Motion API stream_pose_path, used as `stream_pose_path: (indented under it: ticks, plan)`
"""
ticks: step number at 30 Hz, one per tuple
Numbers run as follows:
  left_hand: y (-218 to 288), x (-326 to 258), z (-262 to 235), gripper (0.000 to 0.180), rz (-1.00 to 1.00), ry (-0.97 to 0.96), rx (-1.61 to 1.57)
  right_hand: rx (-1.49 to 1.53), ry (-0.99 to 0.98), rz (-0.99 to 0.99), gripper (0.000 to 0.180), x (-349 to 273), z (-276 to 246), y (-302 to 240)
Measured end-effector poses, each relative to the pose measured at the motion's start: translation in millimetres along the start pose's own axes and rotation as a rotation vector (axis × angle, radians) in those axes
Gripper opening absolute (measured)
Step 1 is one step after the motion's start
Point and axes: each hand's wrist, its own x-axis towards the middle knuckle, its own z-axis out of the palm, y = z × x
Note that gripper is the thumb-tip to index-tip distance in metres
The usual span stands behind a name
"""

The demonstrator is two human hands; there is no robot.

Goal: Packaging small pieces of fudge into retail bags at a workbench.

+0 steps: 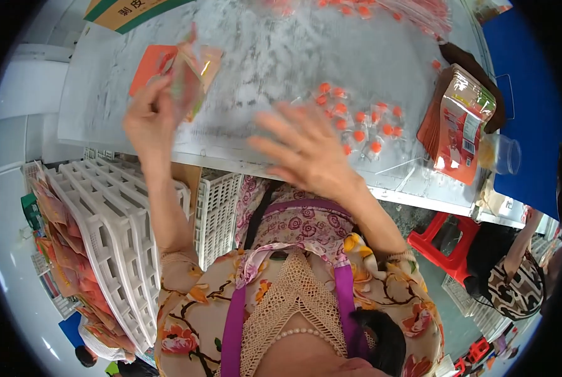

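Pearls (303,331) and a crocheted collar (285,298) sit closest to us, and beyond them both bare hands are up at the table! Over on the left, we've got the left hand (148,116) pinching a pouch (187,85) by its near left side, above the table's left part. Its long axis runs mostly away from the body, the far end leaning a touch right; blur means we can't tell which end is the mouth. Just behind it, an orange packet (148,66) lies on the table (249,81). And the right hand (312,147)? Fingers spread wide, pointing left and away, smeared by blur, with nothing we can make out in its grasp. Right beside it, we spot small clear-wrapped orange pieces (359,136). Farther right, a pile of red pouches (457,132) lies lengthwise, pointing away from us.
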Motion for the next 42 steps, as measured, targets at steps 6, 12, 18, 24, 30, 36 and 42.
stream_pose_path:
  ticks: [6,12,18,24,30,36,42]
  plan:
    - [-4,-2,8,0.022,-0.181,-0.01,-0.071,-0.286,-0.01,0.312,0.067,-31,28,59]
    - [22,-1,31,0.025,-0.272,-0.178,-0.04,-0.225,-0.102,0.287,0.045,-33,31,62]
    - [43,-5,74,0.029,-0.119,-0.261,-0.006,-0.163,0.066,0.307,0.028,-46,42,75]
    - [45,-11,120,0.038,0.084,-0.246,0.034,0.521,0.664,0.789,0.014,-21,17,65]
    - [69,-11,147,0.042,-0.004,-0.364,0.097,1.022,1.197,0.856,0.024,44,-14,48]
    - [83,-3,151,0.04,-0.027,-0.476,0.045,0.987,1.219,0.865,0.024,63,17,61]
    - [76,-3,153,0.036,-0.402,-0.605,-0.272,1.058,1.177,0.769,0.013,52,19,52]
